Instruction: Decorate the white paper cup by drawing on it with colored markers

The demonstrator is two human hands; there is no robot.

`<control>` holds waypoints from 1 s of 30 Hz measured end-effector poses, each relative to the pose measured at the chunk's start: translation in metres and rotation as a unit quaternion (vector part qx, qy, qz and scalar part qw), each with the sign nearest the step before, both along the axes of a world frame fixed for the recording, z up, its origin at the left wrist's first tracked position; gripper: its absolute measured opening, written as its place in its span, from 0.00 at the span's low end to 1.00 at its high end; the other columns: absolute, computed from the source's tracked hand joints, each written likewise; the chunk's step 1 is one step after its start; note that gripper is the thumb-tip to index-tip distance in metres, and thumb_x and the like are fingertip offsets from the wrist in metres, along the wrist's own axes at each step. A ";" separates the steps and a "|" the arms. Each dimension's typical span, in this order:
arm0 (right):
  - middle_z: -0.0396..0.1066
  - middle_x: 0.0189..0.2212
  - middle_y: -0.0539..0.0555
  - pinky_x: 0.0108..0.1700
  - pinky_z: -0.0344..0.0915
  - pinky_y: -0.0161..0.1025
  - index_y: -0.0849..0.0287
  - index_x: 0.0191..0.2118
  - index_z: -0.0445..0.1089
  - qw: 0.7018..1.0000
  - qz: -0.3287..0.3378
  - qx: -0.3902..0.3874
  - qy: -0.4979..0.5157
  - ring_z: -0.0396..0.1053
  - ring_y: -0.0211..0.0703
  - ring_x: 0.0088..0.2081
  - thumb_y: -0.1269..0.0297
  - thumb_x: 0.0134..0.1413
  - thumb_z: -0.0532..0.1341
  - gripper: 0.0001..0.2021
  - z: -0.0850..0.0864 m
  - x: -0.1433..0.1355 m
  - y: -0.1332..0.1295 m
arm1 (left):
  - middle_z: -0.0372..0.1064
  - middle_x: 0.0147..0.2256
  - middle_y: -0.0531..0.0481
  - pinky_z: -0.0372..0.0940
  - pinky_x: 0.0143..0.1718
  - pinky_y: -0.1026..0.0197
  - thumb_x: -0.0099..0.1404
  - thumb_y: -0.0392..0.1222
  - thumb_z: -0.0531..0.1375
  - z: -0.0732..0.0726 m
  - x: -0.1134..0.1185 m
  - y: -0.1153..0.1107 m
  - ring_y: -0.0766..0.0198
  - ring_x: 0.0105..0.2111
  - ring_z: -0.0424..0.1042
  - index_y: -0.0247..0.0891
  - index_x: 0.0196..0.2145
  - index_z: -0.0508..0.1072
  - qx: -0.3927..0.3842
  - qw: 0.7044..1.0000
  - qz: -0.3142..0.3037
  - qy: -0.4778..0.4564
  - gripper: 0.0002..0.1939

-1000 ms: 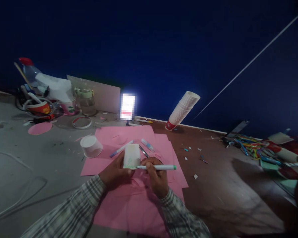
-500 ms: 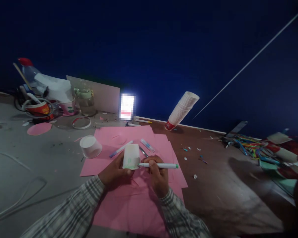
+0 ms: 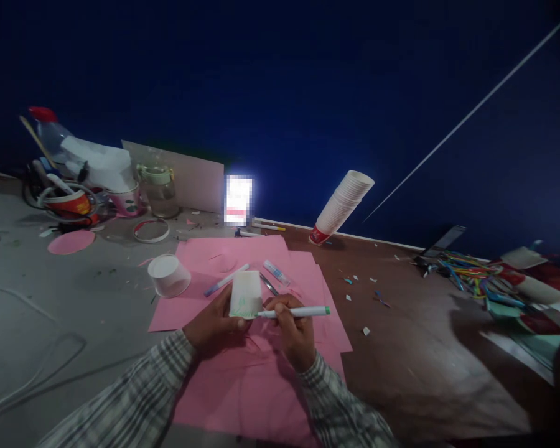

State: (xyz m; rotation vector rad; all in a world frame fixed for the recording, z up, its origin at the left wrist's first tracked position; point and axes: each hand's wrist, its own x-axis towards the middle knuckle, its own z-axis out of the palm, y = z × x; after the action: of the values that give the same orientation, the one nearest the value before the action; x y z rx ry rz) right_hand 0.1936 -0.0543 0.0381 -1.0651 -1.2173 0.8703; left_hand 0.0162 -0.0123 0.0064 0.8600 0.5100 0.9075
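Over the pink paper (image 3: 242, 398), your left hand (image 3: 210, 325) holds the white cup (image 3: 246, 291), which looks light and easily dented, so grip softly near its rim while your right hand (image 3: 298, 339) pinches the green marker (image 3: 315, 311).

Matt pink paper (image 3: 242, 392), plain white paper-like cup (image 3: 246, 295), apparently plastic marker (image 3: 303, 312)

Dark blue wall (image 3: 280, 93) behind table (image 3: 401, 373).

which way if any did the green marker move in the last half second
Yes: against the pink paper, the green marker has shifted slightly left, its tip lower.
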 end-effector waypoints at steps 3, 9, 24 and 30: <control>0.69 0.23 0.51 0.24 0.61 0.36 0.58 0.31 0.76 1.000 0.000 -0.001 -0.009 0.62 0.38 0.22 0.50 0.65 0.62 0.18 -0.002 0.000 0.000 | 0.73 0.39 0.49 0.60 0.35 0.63 0.48 0.47 0.81 -0.001 -0.001 0.001 0.62 0.35 0.67 0.42 0.60 0.73 0.007 1.000 -0.003 0.005 0.43; 0.69 0.22 0.50 0.25 0.61 0.35 0.57 0.30 0.76 1.000 -0.021 0.005 0.002 0.61 0.38 0.23 0.46 0.65 0.62 0.20 -0.005 0.000 0.001 | 0.74 0.40 0.49 0.61 0.36 0.63 0.48 0.47 0.81 -0.002 -0.001 0.001 0.61 0.37 0.68 0.41 0.61 0.72 0.007 1.000 -0.005 -0.001 0.45; 0.67 0.19 0.48 0.25 0.60 0.35 0.58 0.28 0.75 0.998 -0.001 -0.010 0.065 0.60 0.36 0.21 0.46 0.63 0.64 0.21 -0.001 0.000 0.002 | 0.73 0.36 0.51 0.60 0.33 0.64 0.48 0.47 0.81 0.003 -0.001 0.000 0.63 0.33 0.67 0.40 0.61 0.70 0.006 1.000 -0.018 0.003 0.45; 0.67 0.20 0.48 0.25 0.60 0.35 0.58 0.27 0.75 0.999 -0.005 -0.009 0.042 0.60 0.36 0.21 0.48 0.63 0.63 0.20 -0.003 0.001 0.002 | 0.72 0.37 0.51 0.59 0.33 0.63 0.48 0.49 0.81 0.003 -0.002 0.000 0.64 0.32 0.66 0.39 0.61 0.69 0.006 1.000 -0.017 0.011 0.47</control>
State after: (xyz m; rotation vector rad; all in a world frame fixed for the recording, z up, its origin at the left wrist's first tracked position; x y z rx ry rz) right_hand 0.1944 -0.0518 0.0352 -1.0372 -1.1344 0.9108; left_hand 0.0146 -0.0121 0.0096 0.8878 0.5080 0.8711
